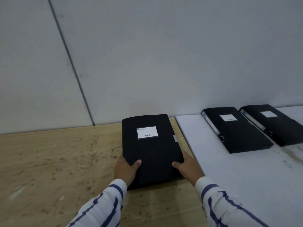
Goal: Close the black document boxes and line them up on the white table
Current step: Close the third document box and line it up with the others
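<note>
A closed black document box [150,148] with a white label on its lid lies flat on the wooden surface [57,161], close to the white table's left edge. My left hand [127,170] grips its near left side, thumb on the lid. My right hand [188,166] grips its near right side the same way. Two more closed black boxes lie side by side on the white table [237,174]: one [234,130] nearer the middle, the other [272,124] further right, reaching the frame's edge. Both show their spines with ring holes.
A grey panelled wall [147,54] stands right behind both surfaces. The wooden surface is speckled with dark marks and stretches left. The white table runs from the box's right side to the frame's right edge. My striped sleeves enter from the bottom.
</note>
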